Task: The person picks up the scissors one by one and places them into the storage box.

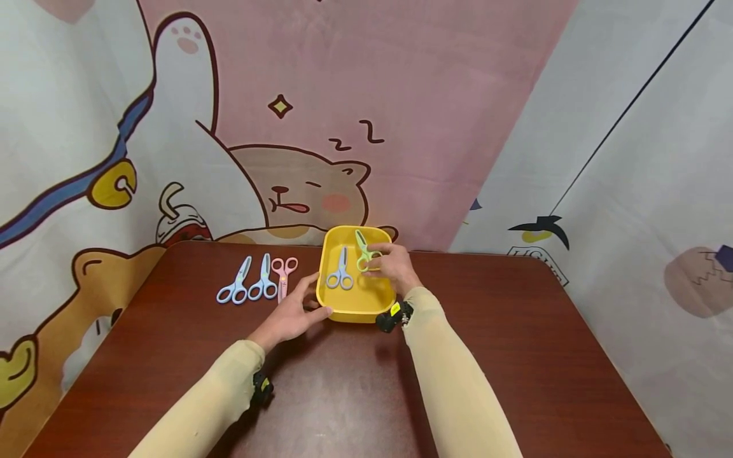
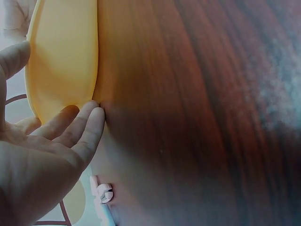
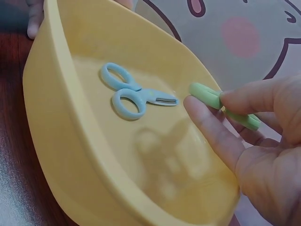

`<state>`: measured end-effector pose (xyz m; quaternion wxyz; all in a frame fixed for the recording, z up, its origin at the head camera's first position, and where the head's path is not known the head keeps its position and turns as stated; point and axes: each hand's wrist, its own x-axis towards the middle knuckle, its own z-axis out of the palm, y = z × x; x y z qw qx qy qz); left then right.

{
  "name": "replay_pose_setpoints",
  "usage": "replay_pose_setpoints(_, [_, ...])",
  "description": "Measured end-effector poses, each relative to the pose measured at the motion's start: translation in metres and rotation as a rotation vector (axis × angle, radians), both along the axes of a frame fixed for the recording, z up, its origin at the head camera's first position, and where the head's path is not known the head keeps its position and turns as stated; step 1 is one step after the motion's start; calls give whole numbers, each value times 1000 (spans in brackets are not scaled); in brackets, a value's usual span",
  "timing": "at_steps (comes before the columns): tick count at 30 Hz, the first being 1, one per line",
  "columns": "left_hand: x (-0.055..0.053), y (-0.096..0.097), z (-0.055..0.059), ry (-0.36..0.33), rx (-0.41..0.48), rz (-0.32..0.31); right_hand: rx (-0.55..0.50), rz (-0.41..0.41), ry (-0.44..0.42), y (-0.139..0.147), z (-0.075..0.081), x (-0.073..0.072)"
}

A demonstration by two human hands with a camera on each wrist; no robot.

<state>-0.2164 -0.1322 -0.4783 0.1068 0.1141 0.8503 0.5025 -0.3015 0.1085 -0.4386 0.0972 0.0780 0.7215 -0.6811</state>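
Over a yellow plastic bin, my right hand pinches green scissors by a handle between thumb and fingers. In the right wrist view the green scissors are raised above the bin floor and cast a shadow on it. Blue scissors lie flat inside the bin. My left hand rests against the bin's near left corner, thumb at the front and fairly straight fingers along the side. Left of that hand, two pairs of blue scissors and pink scissors lie in a row.
All this stands on a dark red-brown wooden table. A cloth backdrop with cartoon animals hangs right behind the table's far edge and along both sides.
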Motion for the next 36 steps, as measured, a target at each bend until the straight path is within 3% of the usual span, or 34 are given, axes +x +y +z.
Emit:
replay_pose_setpoints(17, [0,0,-1,-7,-5,8,64,14,-36,-8,1,-4])
replay_pose_setpoints(36, [-1,0,-4,11,10,7,52,27,-37,-15,-7,-8])
